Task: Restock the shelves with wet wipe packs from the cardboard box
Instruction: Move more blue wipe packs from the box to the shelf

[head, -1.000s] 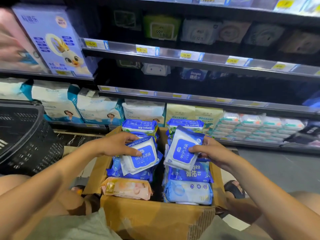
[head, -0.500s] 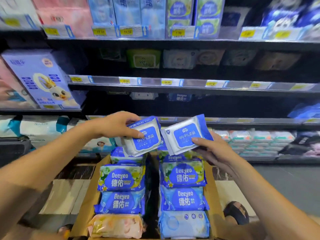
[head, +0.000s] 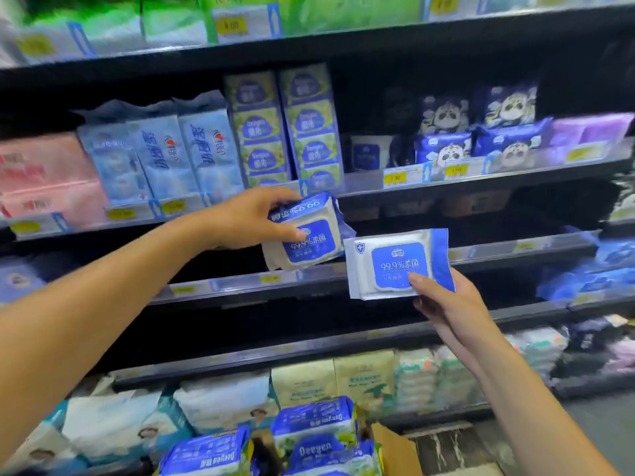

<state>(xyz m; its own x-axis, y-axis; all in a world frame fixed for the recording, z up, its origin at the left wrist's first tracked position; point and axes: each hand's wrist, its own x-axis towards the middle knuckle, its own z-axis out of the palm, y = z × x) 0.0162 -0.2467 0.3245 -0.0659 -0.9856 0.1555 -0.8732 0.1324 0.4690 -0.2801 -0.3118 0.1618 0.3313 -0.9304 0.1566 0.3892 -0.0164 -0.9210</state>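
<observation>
**Both hands loaded, packs up at the bare shelf**

I have the left hand (head: pixel 247 218) curled over a small stack of white-and-blue soft plastic wet wipe packs (head: pixel 309 237), just above the front edge of the dark metal shelf (head: pixel 240 285). The right hand (head: pixel 446 300) pinches one flat matching pack (head: pixel 395 266) at its lower edge, in front of that shelf. Its label faces me, I reckon so it goes in face-out. The brown cardboard box (head: pixel 395 450) sits well below the shelf.

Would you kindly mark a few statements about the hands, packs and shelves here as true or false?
1. The left hand grips the upper wipes, and the right hand holds the lower pack. True.
2. The cardboard box is empty. False: blue Deeyeo packs lie in it.
3. Panda-printed packs sit at upper right. True.
4. The pink packs stand at far right. False: they stand at far left.
</observation>
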